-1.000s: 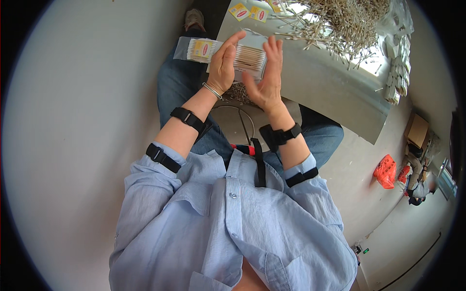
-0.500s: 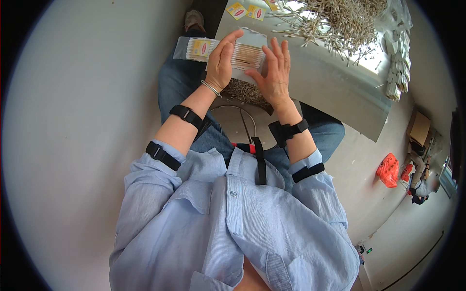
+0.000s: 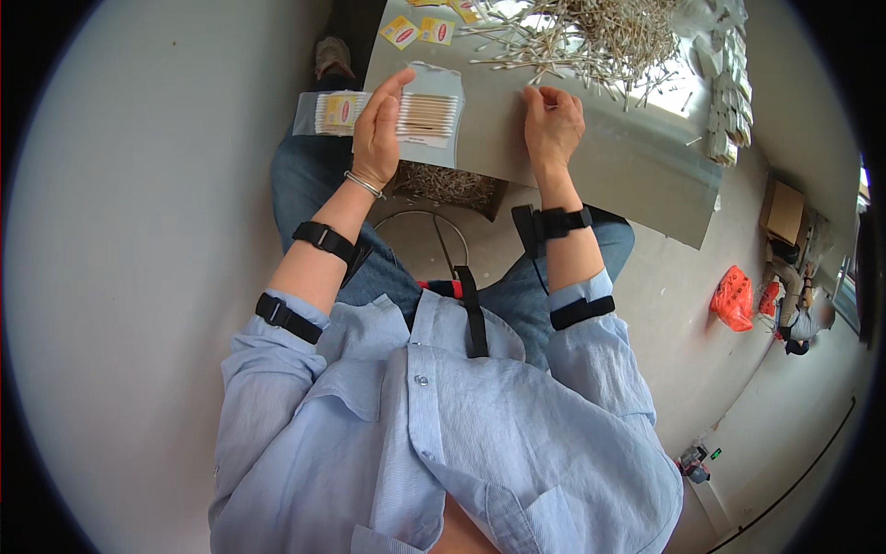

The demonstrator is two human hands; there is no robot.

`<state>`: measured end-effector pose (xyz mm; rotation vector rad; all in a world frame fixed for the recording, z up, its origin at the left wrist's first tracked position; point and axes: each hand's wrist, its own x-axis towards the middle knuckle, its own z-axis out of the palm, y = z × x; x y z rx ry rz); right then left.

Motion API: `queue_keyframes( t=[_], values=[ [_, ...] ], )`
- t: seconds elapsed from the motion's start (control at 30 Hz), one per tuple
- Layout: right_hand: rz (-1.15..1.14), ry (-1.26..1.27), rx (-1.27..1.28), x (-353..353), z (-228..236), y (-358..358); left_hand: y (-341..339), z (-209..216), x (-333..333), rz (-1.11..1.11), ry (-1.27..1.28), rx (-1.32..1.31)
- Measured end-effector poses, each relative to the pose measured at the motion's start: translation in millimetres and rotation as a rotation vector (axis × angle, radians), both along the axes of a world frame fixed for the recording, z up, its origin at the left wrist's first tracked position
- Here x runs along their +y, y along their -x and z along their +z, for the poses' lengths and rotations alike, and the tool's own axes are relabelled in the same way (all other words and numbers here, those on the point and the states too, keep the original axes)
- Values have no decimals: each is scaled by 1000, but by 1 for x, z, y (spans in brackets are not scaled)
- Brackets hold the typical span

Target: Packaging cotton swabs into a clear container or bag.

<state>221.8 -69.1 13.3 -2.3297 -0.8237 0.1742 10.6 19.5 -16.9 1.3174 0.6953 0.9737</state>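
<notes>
R hand (image 3: 556, 129) is away! Half a sec ago it was by the swab row (image 3: 429, 114), fingers spread; now it's nr the swab pile (image 3: 628, 35), fingers curled in, can't tell if tips meet. L hand (image 3: 376, 138) stays at row's L end, thumb apart. Row's over grey sheet (image 3: 434, 76), desk (image 3: 637, 175) edge.

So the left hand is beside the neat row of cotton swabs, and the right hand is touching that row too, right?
Not quite: the head view shows the right hand apart from the neat row of cotton swabs, near the loose swabs. The left hand is beside the row, as you say.
</notes>
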Motion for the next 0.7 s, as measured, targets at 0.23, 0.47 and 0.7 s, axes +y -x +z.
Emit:
queue_keyframes(
  t=[0.23, 0.47, 0.7],
  values=[
    [-135, 286, 50, 30, 16, -11, -4, -1, 3, -7, -30, -17],
    [-141, 23, 87, -13, 11, -7, -3, -4, 2, 7, -30, -56],
    [446, -169, 17, -30, 14, 66, -1, 0, 0, -67, 15, -41]
  ],
)
